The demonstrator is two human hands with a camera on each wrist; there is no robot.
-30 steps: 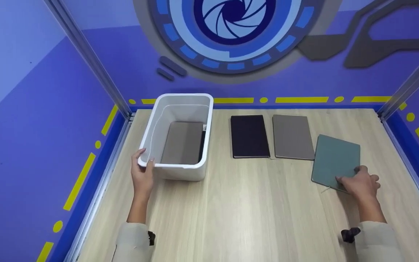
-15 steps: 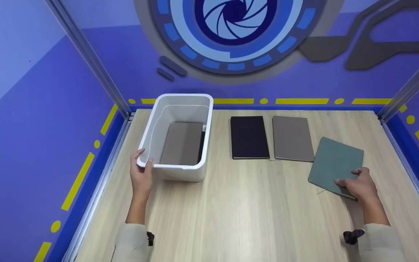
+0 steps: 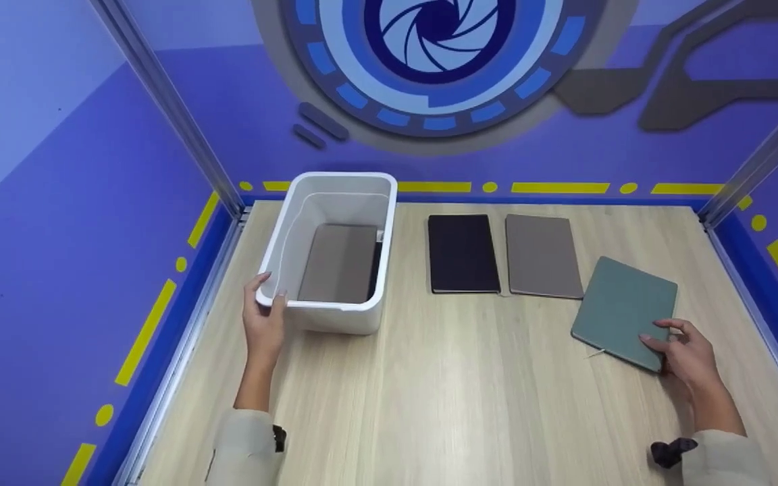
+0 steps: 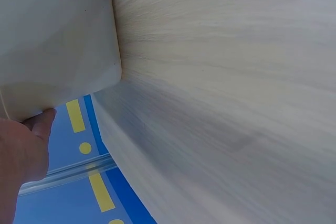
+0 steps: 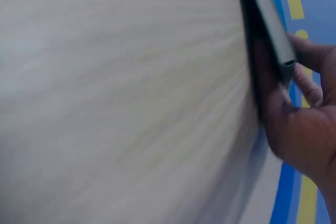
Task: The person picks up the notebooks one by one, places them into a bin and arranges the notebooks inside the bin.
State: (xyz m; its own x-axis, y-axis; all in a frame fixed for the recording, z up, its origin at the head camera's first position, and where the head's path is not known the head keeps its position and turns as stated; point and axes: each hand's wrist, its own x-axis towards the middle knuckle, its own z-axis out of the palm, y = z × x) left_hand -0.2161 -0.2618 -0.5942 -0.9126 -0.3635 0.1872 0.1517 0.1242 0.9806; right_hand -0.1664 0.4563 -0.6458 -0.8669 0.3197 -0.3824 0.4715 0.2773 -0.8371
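So the head view gave the whole layout. The left hand (image 3: 265, 331) was gripping the near left corner of the white bin (image 3: 325, 306), hooked over the rim. The right hand (image 3: 689, 354) was pinching the green notebook (image 3: 625, 314) by its near right corner, over on the right part of the wooden table (image 3: 463, 391). That notebook sat at an angle, with its ribbon (image 3: 595, 353) poking out from the near edge. Its left edge came right up to the corner of the taupe notebook (image 3: 544, 256); couldn't tell if they were actually touching. The black notebook (image 3: 463, 254) lay to the left of the taupe one, between it and the bin.

Only the head view showed inside the bin: a brown notebook (image 3: 340, 263) lying on the bottom, plus a dark item (image 3: 375, 270) mostly hidden along its right side.

The left wrist cam got none of that, just the bin's outer wall and a bottom corner down on the tabletop, with the hand up against the wall.

The right wrist cam was kinda blurry but handy: it caught the green notebook edge-on, with fingers on both sides of it and a dark gap between its held corner and the table, which the head view didn't make obvious.
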